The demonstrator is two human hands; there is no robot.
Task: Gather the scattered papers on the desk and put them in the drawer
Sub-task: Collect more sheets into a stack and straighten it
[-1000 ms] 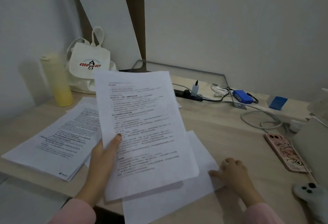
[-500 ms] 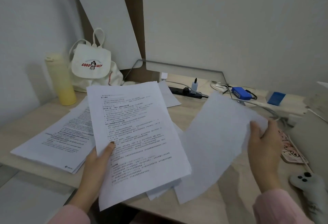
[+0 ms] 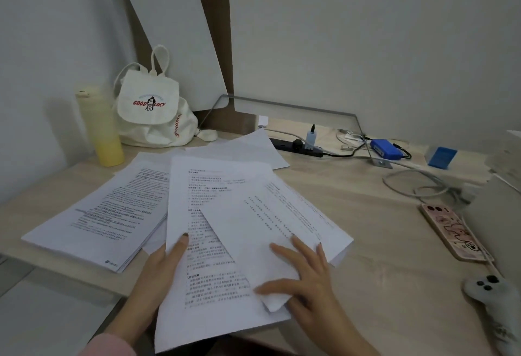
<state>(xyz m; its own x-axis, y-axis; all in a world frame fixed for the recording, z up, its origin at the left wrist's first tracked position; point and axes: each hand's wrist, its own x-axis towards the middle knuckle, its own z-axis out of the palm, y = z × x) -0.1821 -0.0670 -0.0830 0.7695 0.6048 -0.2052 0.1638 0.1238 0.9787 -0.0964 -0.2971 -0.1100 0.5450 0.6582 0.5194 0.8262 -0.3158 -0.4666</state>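
Observation:
My left hand [image 3: 158, 271] grips the left edge of a printed sheaf [image 3: 208, 243], thumb on top, near the desk's front edge. A skewed sheet [image 3: 265, 217] lies on that sheaf, and my right hand [image 3: 307, 279] holds its lower corner, fingers spread over it. To the left a thick printed stack [image 3: 98, 214] rests flat on the desk [image 3: 380, 243]. One blank sheet [image 3: 248, 147] lies farther back, partly under the held papers. No drawer is in view.
A yellow bottle [image 3: 98, 127] and a white cloth bag [image 3: 152, 110] stand at the back left. A power strip [image 3: 298, 147], cables and blue boxes [image 3: 386, 150] line the back. A pink phone [image 3: 454, 231] and a grey plush toy [image 3: 496, 305] lie at the right.
My right hand picked up a sheet from the desk, lifted it to the right, then brought it onto the sheaf in my left hand. The sheaf was lowered toward the desk.

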